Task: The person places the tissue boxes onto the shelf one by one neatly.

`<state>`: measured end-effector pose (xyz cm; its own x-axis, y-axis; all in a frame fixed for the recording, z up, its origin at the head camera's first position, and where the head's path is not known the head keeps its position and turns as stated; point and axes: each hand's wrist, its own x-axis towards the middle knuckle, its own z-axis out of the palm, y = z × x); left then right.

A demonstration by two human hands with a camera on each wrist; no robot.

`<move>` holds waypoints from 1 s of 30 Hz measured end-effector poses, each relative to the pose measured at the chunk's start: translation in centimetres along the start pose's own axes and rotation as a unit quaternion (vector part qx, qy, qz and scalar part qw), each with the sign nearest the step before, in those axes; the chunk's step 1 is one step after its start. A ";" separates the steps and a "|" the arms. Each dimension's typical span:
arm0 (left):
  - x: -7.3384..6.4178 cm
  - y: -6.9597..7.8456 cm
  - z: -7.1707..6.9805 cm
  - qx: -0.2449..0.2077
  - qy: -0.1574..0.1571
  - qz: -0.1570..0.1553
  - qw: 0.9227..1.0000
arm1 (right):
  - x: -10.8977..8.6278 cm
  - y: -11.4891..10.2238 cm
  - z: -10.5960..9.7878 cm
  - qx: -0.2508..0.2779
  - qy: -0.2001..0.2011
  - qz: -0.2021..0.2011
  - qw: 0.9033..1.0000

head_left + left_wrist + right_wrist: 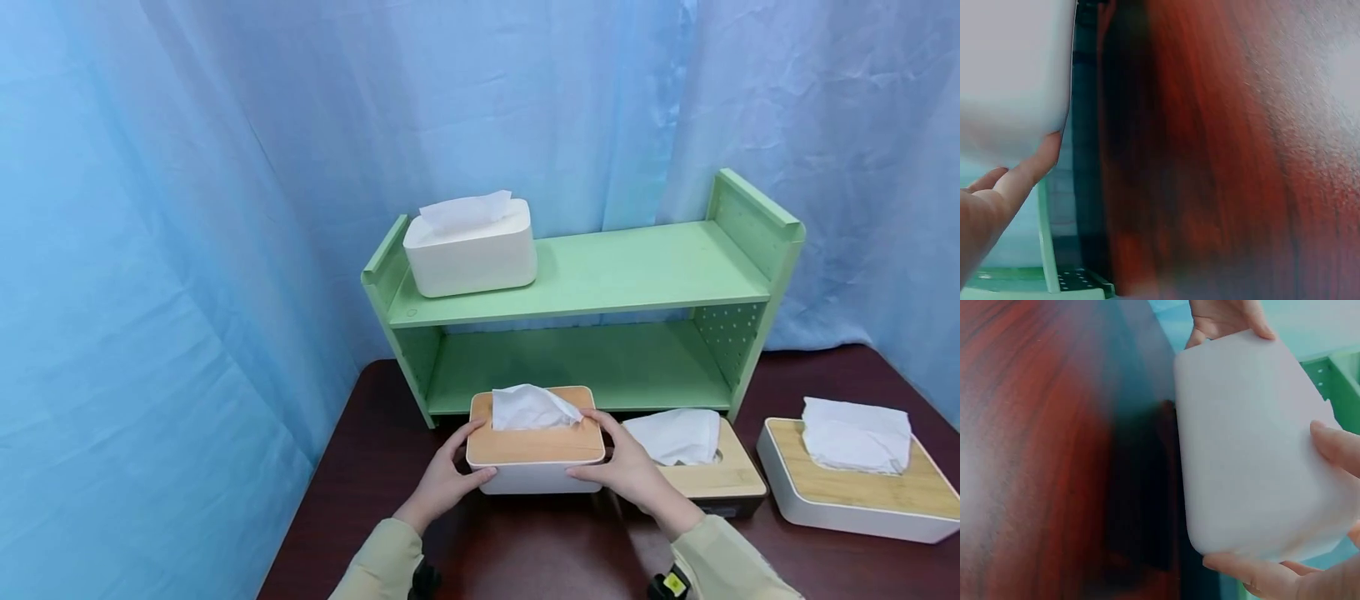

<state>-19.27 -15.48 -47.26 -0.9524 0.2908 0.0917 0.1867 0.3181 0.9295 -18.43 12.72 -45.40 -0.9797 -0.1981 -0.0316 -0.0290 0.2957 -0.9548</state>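
Note:
Both of my hands hold a tissue box (536, 448) with a white body, a light wooden lid and a white tissue sticking out of its top. My left hand (441, 485) grips its left end, thumb at the front lower corner and fingers at the lid's side. At the opposite end my right hand (636, 471) grips it, thumb on the front face and fingers by the back corner. In the left wrist view the white box (1010, 69) hangs above the dark red table. The right wrist view shows its smooth white side (1247, 444) between both hands.
Behind the hands stands a green two-tier shelf (645, 267), with an all-white tissue box (474, 258) at its top left. A tissue box with a dark base (723, 479) and a low white one with a wooden lid (862, 500) sit on the table (555, 550) to the right.

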 end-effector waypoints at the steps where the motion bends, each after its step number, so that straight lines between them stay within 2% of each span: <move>1: 0.0 0.2 0.0 0.000 0.001 0.000 1.000 | -0.1 -0.2 -0.2 0.001 -0.005 0.000 1.000; 5: -0.3 1.4 -0.1 0.002 0.001 0.006 1.000 | -0.5 -1.0 -1.1 0.008 -0.023 -0.010 1.000; 7: -0.5 2.4 -0.1 -0.005 -0.001 0.005 1.000 | -0.7 -1.4 -1.7 -0.004 -0.032 -0.023 0.999; 11: -0.5 3.4 -0.1 -0.031 -0.007 0.010 0.999 | -1.1 -2.7 -3.1 -0.037 -0.046 -0.049 0.997; 15: -0.3 4.4 -0.1 -0.031 -0.014 0.017 0.999 | -1.5 -4.2 -4.6 -0.054 -0.056 -0.068 0.995; 22: 0.7 8.2 -0.7 -0.019 -0.030 0.041 0.999 | -2.1 -6.9 -7.0 -0.041 -0.059 -0.085 0.994; 30: 1.4 12.0 -1.2 -0.018 -0.049 0.070 0.996 | -3.1 -10.1 -9.3 -0.070 -0.047 -0.089 0.992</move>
<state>-18.61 -12.33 -35.55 -0.8892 0.4169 0.1885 0.3063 0.2364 0.9221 -16.99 19.02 -32.92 -0.9337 -0.3438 0.1002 -0.2342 0.3744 -0.8972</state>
